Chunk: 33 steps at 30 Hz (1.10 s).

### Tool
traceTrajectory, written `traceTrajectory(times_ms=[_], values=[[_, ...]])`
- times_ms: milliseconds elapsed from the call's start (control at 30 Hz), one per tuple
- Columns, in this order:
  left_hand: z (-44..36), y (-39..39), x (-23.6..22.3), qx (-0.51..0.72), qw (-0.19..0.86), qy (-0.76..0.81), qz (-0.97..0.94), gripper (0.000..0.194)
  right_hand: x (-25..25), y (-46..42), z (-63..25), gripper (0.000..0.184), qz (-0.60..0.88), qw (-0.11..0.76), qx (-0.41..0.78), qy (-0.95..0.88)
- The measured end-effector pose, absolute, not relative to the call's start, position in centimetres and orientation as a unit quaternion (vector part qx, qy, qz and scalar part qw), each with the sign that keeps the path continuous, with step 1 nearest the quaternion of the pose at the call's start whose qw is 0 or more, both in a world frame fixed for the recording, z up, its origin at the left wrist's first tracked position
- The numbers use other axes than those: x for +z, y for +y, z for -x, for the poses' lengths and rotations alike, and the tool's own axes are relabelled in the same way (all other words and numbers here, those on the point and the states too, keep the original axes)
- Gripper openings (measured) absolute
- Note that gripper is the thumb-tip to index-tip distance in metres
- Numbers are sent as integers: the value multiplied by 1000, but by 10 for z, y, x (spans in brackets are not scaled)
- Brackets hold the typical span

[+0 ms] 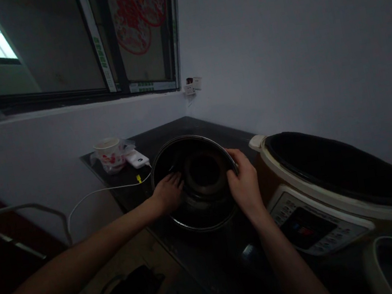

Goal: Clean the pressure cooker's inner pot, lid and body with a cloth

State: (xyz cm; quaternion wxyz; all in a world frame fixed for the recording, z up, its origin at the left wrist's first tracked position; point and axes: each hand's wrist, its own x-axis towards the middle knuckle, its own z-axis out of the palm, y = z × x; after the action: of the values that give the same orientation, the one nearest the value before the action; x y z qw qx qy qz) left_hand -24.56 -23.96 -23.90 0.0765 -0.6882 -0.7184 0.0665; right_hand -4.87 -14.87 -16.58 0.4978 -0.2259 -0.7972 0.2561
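A dark, round pot [210,200] with a thin shiny rim is tilted so that its inside faces me. My right hand [243,179] grips its right rim, thumb over the edge and fingers behind. Inside the pot, at its left, is my left hand [169,191], fingers stretched out along the inner wall and nothing visible in them. Dim light hides the detail of the pot's bottom.
Right of the pot stands a large electric cooker [317,219] with a lidless dark opening. On the dark counter [174,129] are a bagged paper cup [108,151] and a white power bank [137,159] with a cable. Walls and a window enclose the corner.
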Motion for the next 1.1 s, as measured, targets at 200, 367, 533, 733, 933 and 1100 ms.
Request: traceTrajectory(times_ms=[200, 367, 533, 733, 933, 1100], values=[[222, -257, -246, 50, -78, -631, 770, 51, -165, -155, 52, 52, 214, 510, 273, -787], [187, -260, -234, -121, -270, -582, 757, 58, -166, -156, 53, 53, 206, 519, 280, -781], [150, -256, -220, -301, -356, -540, 701, 65, -168, -153, 53, 58, 203, 522, 285, -778], [123, -251, -234, -357, -223, -603, 678, 83, -169, -141, 51, 54, 221, 507, 318, -770], [129, -257, -232, -270, -192, -612, 718, 80, -160, -130, 38, 36, 233, 446, 351, -790], [147, -267, -221, -183, -190, -589, 764, 74, -154, -122, 27, 39, 234, 436, 371, -786]])
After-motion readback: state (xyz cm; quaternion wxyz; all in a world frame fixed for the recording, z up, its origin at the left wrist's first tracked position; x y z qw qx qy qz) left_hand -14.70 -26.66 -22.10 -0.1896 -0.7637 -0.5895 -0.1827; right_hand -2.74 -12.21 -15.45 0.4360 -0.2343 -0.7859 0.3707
